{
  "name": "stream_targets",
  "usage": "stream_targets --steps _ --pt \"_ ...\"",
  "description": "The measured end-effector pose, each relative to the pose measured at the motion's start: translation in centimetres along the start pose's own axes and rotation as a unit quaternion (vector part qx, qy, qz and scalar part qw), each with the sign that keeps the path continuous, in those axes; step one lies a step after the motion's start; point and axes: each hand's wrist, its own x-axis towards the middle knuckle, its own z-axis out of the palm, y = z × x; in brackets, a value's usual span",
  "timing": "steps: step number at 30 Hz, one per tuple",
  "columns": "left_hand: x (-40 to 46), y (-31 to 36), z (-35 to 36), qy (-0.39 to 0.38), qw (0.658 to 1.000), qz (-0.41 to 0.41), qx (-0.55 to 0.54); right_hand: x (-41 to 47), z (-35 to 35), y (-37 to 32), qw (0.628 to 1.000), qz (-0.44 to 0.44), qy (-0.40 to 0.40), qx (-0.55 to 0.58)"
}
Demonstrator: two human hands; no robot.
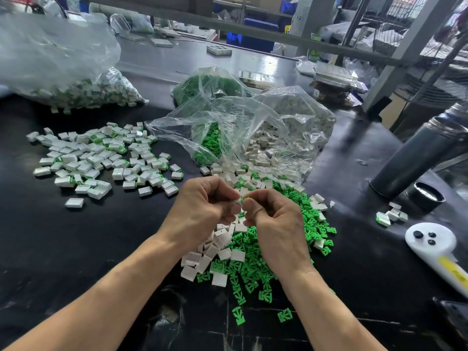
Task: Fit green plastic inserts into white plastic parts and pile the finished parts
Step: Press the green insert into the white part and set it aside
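a: what's worn on the arms?
b: nothing visible. both forearms bare from the frame edge up, no sleeves.
a: and the left hand (202,206), right hand (273,219)?
b: bare too. no gloves, rings or watch.

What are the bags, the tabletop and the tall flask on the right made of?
Bags: thin clear plastic film, crinkled and glossy, contents visible through it.
Tabletop: black, smooth, semi-gloss with reflections; material unclear.
Flask: dark matte body, probably coated metal, shiny rim.

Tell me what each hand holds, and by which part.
The left hand pinches a white part by its end; the right hand pinches a green insert, mostly hidden by fingertips.
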Motion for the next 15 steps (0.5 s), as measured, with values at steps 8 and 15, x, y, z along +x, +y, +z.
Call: stream_targets --steps 8,15 --pt "-0.11 0.06 0.04 0.009 1.0 0.002 -0.015 -0.14 0.46 0.31 0.999 -0.014 0.013 0.026" --pt "-0.01 0.55 0.61 0.01 0.999 0.031 -0.039 0.31 -0.23 0.11 0.995 -0.038 0.026 0.093"
